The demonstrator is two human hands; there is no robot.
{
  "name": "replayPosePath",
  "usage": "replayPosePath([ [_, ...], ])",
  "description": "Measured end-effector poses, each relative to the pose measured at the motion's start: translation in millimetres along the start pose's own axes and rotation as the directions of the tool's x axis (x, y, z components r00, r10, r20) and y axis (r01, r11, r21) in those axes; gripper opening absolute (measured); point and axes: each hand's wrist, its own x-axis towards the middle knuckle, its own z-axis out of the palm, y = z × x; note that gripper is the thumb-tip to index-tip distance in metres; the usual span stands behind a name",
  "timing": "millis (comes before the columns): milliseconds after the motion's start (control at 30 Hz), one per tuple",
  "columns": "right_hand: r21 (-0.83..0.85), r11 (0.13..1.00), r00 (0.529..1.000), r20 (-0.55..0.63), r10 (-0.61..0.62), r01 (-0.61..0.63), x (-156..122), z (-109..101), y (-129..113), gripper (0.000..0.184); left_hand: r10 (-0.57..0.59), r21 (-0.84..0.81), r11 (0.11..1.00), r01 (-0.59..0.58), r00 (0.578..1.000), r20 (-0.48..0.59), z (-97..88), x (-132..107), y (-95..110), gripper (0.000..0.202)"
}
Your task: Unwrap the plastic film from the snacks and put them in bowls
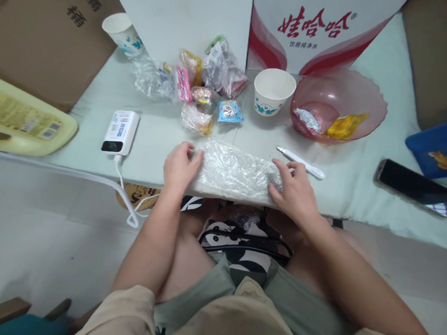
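Observation:
A crinkled sheet of clear plastic film (238,171) lies spread at the table's front edge, between my two hands. At its left end rests my left hand (181,165), fingers loosely curled and thumb apart from them. My right hand (295,189) touches the right end with index finger and thumb spread. Just beyond the right hand lies a white capped pen-like tool (301,162). Behind the film are several wrapped snacks, among them a blue packet (230,111) and a pink one (183,83).
A paper cup (273,92) stands beside a pink bowl (339,101) holding packets. Another paper cup (123,34) is tilted at back left. A power bank (121,132), yellow jug (24,118), phone (413,186) and blue container (445,144) flank the hands. Boxes (317,31) line the back.

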Motion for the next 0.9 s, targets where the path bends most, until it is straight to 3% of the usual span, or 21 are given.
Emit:
replayPosePath([
  [100, -0.061, 0.995, 0.996, 0.044, -0.071, 0.074, -7, 0, -2, 0.056, 0.031, -0.017, 0.999, -0.030, 0.998, 0.057, 5.0, 3, -1, 0.024],
  [200, -0.066, 0.991, 0.979, 0.176, -0.105, 0.118, -19, -4, -1, 0.062, 0.045, -0.048, 0.998, -0.039, 0.990, 0.133, 6.9, 5, 2, 0.012],
  [300, -0.017, 0.997, 0.983, 0.171, -0.065, 0.069, -21, -16, 4, 0.067, 0.078, -0.227, 0.973, -0.028, 0.974, 0.215, 5.7, 5, 11, 0.005],
  [367, 0.060, 0.997, 0.996, 0.077, -0.048, 0.044, -11, -23, 7, 0.070, 0.088, -0.405, 0.914, 0.030, 0.960, 0.267, 4.3, 5, 20, 0.010],
  [433, 0.184, 0.978, 0.993, 0.034, -0.109, 0.101, 8, -25, 8, 0.073, 0.105, -0.552, 0.827, 0.101, 0.938, 0.330, 3.4, 7, 30, 0.016],
  [533, 0.370, 0.911, 0.966, 0.106, -0.236, 0.182, 41, -19, 6, 0.083, 0.155, -0.656, 0.732, 0.184, 0.893, 0.424, 3.6, 11, 44, 0.023],
  [667, 0.585, 0.807, 0.921, 0.266, -0.285, 0.081, 69, -6, -3, 0.100, 0.174, -0.665, 0.701, 0.255, 0.844, 0.507, 6.2, 15, 51, 0.022],
  [767, 0.704, 0.710, 0.878, 0.354, -0.323, -0.023, 72, -3, -13, 0.081, 0.167, -0.674, 0.685, 0.277, 0.841, 0.515, 6.6, 18, 47, 0.023],
  [900, 0.783, 0.614, 0.870, 0.371, -0.324, -0.105, 69, -3, -22, 0.059, 0.051, -0.717, 0.625, 0.310, 0.900, 0.433, 4.5, 24, 37, 0.037],
])
